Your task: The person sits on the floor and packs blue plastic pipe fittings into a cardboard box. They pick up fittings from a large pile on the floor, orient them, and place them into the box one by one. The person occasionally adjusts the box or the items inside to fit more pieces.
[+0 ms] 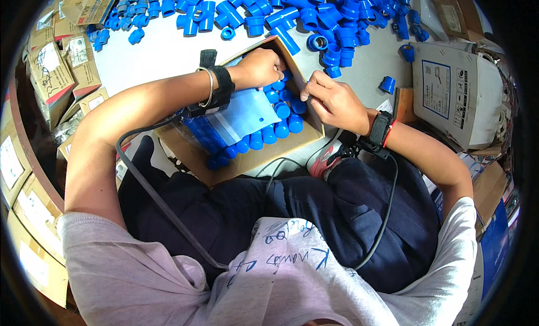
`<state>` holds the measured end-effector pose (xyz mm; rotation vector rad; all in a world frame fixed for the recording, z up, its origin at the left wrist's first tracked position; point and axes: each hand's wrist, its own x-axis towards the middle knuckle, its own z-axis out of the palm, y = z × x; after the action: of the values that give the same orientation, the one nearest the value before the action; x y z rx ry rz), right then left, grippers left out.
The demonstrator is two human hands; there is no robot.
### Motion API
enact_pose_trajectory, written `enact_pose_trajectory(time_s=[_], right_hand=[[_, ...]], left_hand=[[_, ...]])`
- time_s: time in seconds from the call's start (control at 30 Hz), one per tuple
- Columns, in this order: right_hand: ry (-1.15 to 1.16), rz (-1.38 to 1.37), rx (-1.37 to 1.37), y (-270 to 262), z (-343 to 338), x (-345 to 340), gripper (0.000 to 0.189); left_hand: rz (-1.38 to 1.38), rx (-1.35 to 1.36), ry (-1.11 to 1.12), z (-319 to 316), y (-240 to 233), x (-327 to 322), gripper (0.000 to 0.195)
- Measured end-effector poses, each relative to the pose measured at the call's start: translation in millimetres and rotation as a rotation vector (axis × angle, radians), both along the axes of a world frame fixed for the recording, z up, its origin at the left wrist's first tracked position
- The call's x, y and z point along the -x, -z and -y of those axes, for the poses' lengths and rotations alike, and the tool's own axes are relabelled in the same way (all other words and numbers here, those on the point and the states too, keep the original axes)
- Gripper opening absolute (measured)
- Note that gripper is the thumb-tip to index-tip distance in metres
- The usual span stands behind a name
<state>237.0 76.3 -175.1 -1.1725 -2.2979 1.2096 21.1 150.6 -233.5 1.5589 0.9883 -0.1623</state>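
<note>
Before my lap, an open cardboard box (309,130) sits at a slant on the floor. Inside it, blue plastic pipe caps (295,123) stand in rows, and a clear plastic bag (244,115) lies over many of them. My left hand (259,69) reaches into the far end of the box, its fingers curled down at the blue caps there. Whether it grips one is hidden by the hand itself. My right hand (332,99) pinches the top edge of the box's right wall, fingertips over the inner side.
Blue pipe tees and couplings (337,23) lie heaped on the floor beyond the box. Smaller blue fittings (134,10) spread at the far left. Cardboard cartons (50,69) line the left side. A white printed carton (442,82) stands right. A cable (160,195) runs from my left wrist.
</note>
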Motion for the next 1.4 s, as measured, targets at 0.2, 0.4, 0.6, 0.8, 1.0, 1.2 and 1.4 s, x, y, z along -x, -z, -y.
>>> enact_pose_trajectory(time_s=[0.2, 0.4, 0.6, 0.8, 1.0, 1.2, 1.4], right_hand=[[-0.004, -0.001, -0.009, 1.4, 0.0, 0.1, 0.013], [0.000, -0.006, -0.003, 1.8, 0.1, 0.2, 0.013], [-0.002, -0.006, -0.007, 1.6, -0.8, 0.3, 0.013], [-0.003, 0.004, 0.004, 2.0, -0.3, 0.2, 0.013], [-0.004, -0.005, 0.009, 1.7, -1.2, 0.7, 0.014], [0.002, 0.019, 0.079, -0.1, 0.2, -2.2, 0.015], [-0.010, 0.020, 0.041, -3.0, -4.4, -1.2, 0.014]], left_hand=[[0.039, -0.042, 0.008, 2.0, 1.9, 0.2, 0.018], [0.035, -0.092, 0.032, 3.3, 3.8, -0.2, 0.024], [0.041, -0.086, -0.005, 4.9, 10.1, 1.7, 0.018], [0.151, -0.326, 0.043, 6.4, 20.3, 2.6, 0.022], [0.031, -0.145, 0.073, 2.8, 13.5, 2.0, 0.020], [0.210, -0.447, 0.350, 10.9, -15.6, 44.7, 0.038], [0.014, -0.744, 0.640, 21.5, -25.8, 60.8, 0.063]])
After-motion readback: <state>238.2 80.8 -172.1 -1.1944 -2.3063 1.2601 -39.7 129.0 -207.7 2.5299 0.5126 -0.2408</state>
